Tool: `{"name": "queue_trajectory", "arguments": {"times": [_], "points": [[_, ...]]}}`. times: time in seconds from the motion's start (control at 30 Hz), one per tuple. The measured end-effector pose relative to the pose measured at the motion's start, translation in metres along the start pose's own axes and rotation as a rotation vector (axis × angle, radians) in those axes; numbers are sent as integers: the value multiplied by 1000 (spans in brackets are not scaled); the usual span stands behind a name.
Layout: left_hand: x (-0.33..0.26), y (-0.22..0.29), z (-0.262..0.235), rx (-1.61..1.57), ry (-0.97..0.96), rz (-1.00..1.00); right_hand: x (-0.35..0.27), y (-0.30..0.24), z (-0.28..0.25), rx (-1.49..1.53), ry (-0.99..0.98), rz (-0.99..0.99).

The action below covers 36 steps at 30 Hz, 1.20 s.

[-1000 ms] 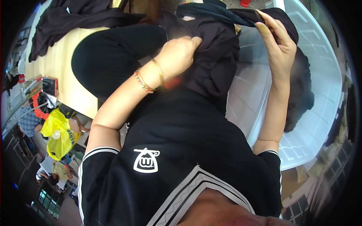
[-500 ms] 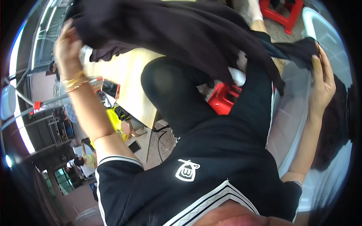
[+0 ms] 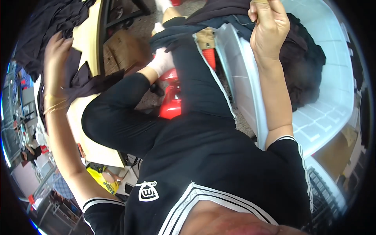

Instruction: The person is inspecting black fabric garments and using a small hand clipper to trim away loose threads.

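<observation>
My left hand is stretched out to the upper left over a light wooden table. It grips a dark garment that drapes over the table edge, beside a pile of dark clothes. My right hand is raised at the top right over a white plastic bin, fingers closed on the edge of another dark garment. More dark clothes lie inside the bin. I sit with my black-clad legs between table and bin.
A red plastic stool stands under my legs on the rough floor. A yellow bag lies below the table. A brown wooden board leans near the table. Other people and shelves show at the far left rim.
My left hand has swung the dark garment down onto the table at the left. My right hand has let that garment go and now grips a different one above the bin.
</observation>
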State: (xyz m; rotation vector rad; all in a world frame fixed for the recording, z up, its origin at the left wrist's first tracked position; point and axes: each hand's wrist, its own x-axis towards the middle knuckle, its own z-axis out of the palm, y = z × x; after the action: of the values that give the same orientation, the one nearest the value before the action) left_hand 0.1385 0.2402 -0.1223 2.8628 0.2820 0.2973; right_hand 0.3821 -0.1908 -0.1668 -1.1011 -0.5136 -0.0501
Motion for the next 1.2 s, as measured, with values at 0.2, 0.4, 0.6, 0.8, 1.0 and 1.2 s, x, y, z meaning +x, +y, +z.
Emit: {"name": "queue_trajectory", "arguments": {"times": [0.2, 0.4, 0.6, 0.8, 1.0, 1.2], "points": [[96, 236, 183, -476, -10, 466, 24, -38, -59, -33, 205, -30], [116, 269, 205, -787, -76, 170, 4, -47, -110, -230, 225, 248], [74, 255, 110, -971, -286, -112, -33, -23, -184, -244, 350, 360], [11, 180, 15, -1147, 213, -136, -32, -18, -198, -307, 330, 350], [-73, 25, -7, -1509, 414, -448, -29, -20, -202, -309, 375, 252], [-90, 11, 47, -1200, 345, -680, -21, 0, -261, -562, 415, 139]]}}
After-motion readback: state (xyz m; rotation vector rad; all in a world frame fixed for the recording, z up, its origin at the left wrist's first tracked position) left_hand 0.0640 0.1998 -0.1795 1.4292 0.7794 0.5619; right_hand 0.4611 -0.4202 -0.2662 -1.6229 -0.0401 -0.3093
